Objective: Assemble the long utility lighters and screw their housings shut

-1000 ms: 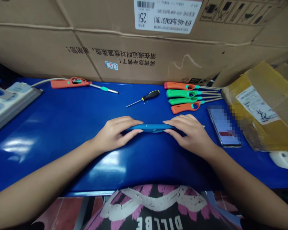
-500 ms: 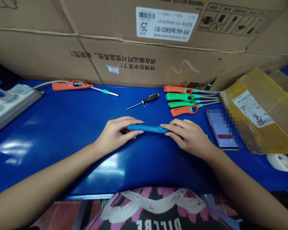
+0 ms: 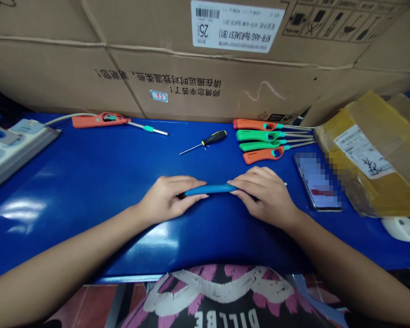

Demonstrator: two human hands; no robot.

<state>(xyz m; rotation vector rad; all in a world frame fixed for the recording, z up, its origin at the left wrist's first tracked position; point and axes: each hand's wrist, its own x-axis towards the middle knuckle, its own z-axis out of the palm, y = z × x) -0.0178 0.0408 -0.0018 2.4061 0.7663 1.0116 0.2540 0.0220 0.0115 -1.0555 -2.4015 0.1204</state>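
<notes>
We count three orange utility lighters [image 3: 254,157], two green utility lighters [image 3: 254,135], one blue utility lighter [image 3: 215,189], one screwdriver [image 3: 214,138], one smartphone [image 3: 314,175], one power strip [image 3: 12,152], one cardboard carton [image 3: 164,68] and one taped parcel [image 3: 379,155].

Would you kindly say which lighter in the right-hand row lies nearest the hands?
The orange lighter at the row's near end; both green lighters and the other orange one lie farther back.
</notes>
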